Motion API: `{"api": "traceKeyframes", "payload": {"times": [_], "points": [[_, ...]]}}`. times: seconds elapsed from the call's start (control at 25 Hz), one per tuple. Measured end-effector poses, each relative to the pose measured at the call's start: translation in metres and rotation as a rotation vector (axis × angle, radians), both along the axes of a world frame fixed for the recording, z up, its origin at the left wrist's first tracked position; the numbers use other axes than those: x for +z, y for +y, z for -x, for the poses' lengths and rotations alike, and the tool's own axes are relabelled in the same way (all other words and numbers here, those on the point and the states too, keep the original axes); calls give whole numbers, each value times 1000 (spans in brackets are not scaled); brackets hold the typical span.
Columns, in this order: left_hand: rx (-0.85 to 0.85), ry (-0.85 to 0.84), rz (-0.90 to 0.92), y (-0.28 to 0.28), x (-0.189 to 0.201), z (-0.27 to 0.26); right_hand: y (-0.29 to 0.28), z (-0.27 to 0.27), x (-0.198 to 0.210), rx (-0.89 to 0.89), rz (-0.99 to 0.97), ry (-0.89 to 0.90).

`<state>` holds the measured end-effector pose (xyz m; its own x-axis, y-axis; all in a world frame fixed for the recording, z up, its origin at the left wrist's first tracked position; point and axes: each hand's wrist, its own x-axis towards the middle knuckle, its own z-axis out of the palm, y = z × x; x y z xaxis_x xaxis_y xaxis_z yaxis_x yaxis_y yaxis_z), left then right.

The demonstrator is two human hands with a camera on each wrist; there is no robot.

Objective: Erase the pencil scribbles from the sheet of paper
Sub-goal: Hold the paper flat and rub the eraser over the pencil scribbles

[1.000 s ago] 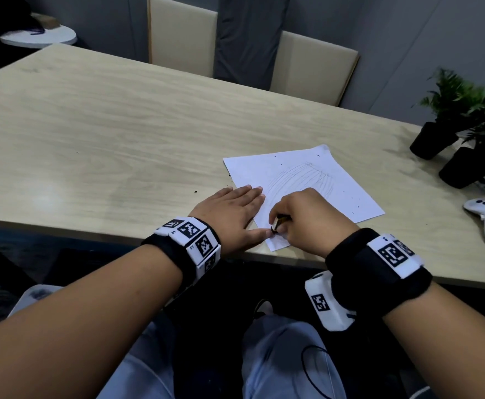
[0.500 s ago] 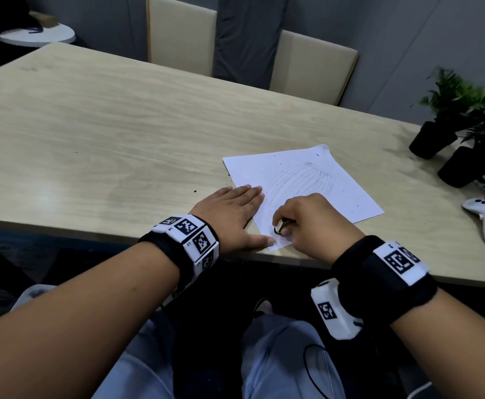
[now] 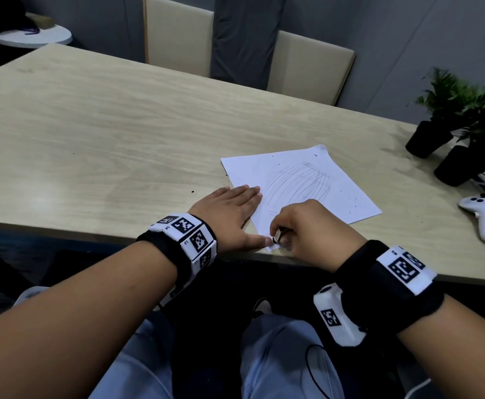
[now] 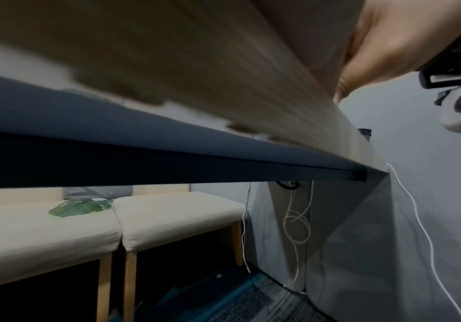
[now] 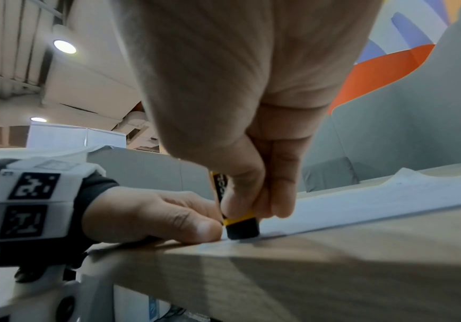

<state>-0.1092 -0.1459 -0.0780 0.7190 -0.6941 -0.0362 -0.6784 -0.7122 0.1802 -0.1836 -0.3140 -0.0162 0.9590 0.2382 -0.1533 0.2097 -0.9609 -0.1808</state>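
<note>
- The paper (image 3: 307, 185) lies at the bench (image 3: 106, 133) edge, left hand (image 3: 229, 214) flat on its left side.
- Right hand (image 3: 313, 228) pinches the eraser (image 5: 241, 226) at the near corner; hard rubbing could crumple it.

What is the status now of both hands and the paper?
Left hand flat on white paper sheet. Right hand pinches black-and-yellow eraser at near corner. Pencil scribbles remain. Nothing blocking.

Long pale wood-grain table (image 3: 97, 133) bore white paper sheet (image 3: 347, 197) with faint pencil scribbles (image 3: 299, 184) near front edge; two black potted green plants (image 3: 448, 133) and white handheld controller (image 3: 484, 216) lay at right end.
</note>
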Motion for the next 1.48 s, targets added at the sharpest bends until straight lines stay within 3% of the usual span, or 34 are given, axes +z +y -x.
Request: {"api": "traceKeyframes", "payload": {"times": [0.32,0.56,0.76,1.12,1.28,1.48], "points": [[0,-6,5,0,0,1,10,-14,0,-20,-7,-34],[0,-6,4,0,0,0,1,0,7,2,16,38],[-6,-3,-6,1,0,-1,5,-25,0,-83,-56,-112],[0,14,-5,0,4,1,-13,-7,6,-30,5,18],[-2,15,0,0,2,0,-8,-26,8,-64,-112,-115],[2,11,1,0,2,-1,-6,-17,0,-8,-10,-46]]}}
